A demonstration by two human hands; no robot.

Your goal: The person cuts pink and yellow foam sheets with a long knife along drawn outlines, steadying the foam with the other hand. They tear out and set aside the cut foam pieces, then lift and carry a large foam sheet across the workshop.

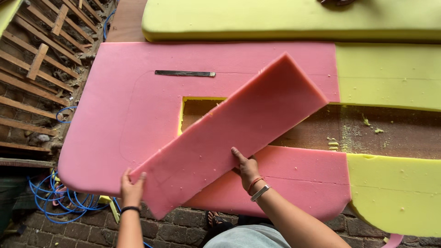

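Holding the pink foam strip (229, 138), my left hand (132, 190) grips its lower end. My right hand (248, 169) is clamped on its edge, above the big pink foam sheet (115, 115).

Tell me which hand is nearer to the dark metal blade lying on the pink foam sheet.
Left. The left hand grips the cut pink foam strip's lower end, below the blade. The right hand holds the strip's long edge, farther down and right.

A long foam strip (229, 138) lies slantwise over the foam sheet (115, 115), crossing its cut-out opening (197, 110). The left hand (132, 188) grips the strip's near end; the right hand (248, 167) is on its near edge. Behind the opening a metal blade (184, 73) lies on the sheet, and another foam slab (294, 18) sits farther back
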